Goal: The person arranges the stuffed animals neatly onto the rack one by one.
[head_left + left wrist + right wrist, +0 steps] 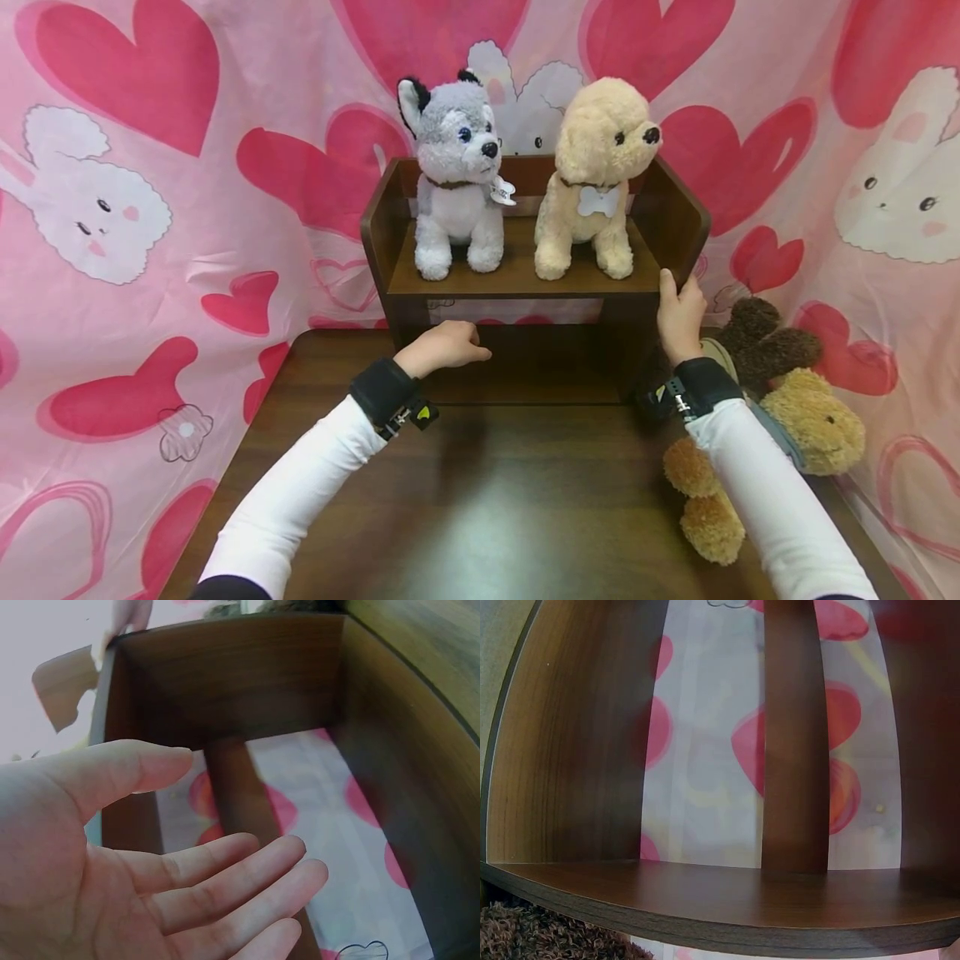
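A dark brown wooden shelf point(517, 286) stands at the back of the desk. On its upper board sit a grey and white plush husky point(459, 200) and a cream plush dog point(588, 192) with a bone-shaped tag. My left hand point(442, 346) hovers in front of the lower compartment, apart from it; the left wrist view shows its fingers loosely extended and nothing held. With my right hand point(681, 317) I grip the right front edge of the shelf, just below the upper board. That hand is almost wholly out of the right wrist view, which looks into the lower compartment point(705, 892).
Right of the shelf, partly behind my right forearm, lie a golden-brown plush toy point(813, 421) in blue-grey cloth and a dark brown plush toy point(757, 342). The brown desk point(480, 500) spreads in front. Pink heart-and-bunny fabric point(285, 75) hangs behind and at both sides.
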Demonstrator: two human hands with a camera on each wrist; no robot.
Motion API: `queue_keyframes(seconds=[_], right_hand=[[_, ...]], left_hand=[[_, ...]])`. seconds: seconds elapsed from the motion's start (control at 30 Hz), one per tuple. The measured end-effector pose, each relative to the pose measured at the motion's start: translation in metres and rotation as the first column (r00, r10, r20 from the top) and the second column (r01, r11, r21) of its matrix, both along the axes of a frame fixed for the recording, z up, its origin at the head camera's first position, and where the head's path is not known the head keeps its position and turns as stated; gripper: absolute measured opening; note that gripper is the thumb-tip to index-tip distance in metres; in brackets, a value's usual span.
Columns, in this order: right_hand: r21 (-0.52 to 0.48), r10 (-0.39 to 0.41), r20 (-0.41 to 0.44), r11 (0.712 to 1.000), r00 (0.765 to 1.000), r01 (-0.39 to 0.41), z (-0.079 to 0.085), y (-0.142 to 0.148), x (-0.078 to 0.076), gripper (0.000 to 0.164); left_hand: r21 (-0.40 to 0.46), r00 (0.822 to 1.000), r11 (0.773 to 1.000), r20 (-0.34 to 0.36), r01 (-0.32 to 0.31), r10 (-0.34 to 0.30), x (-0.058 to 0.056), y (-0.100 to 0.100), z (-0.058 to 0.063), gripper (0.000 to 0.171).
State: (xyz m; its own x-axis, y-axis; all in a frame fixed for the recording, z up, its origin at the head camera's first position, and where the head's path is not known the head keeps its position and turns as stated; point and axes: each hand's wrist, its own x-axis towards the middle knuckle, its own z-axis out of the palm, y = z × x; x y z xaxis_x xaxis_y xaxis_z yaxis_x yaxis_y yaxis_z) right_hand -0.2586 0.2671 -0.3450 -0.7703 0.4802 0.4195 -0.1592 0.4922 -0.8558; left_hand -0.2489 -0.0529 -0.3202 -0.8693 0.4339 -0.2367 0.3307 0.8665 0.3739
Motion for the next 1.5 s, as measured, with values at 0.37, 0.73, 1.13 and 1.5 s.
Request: queue_keyframes(seconds=[0.37,0.73,1.13,1.5], right_hand=[[0.004,-0.014,-0.006,1.0,1.0,0.014,-0.003,0.002,-0.002,0.044],[0.013,-0.015,-0.016,1.0,1.0,0.016,-0.001,0.0,-0.002,0.043],[0.011,-0.006,-0.026,1.0,1.0,0.006,-0.003,0.001,-0.003,0.043],[0.01,-0.003,-0.023,1.0,1.0,0.003,-0.002,0.002,-0.003,0.044]], left_hand=[[0.061,0.999,0.998,-0.02,-0.033,0.034,0.0,-0.014,0.006,0.033],[0.187,0.992,0.975,-0.006,-0.12,0.124,-0.002,-0.038,0.011,0.033],[0.206,0.98,0.961,-0.04,-0.185,0.197,0.002,-0.061,0.014,0.031],[0.195,0.971,0.958,-0.074,-0.212,0.229,0.006,-0.078,0.024,0.034]])
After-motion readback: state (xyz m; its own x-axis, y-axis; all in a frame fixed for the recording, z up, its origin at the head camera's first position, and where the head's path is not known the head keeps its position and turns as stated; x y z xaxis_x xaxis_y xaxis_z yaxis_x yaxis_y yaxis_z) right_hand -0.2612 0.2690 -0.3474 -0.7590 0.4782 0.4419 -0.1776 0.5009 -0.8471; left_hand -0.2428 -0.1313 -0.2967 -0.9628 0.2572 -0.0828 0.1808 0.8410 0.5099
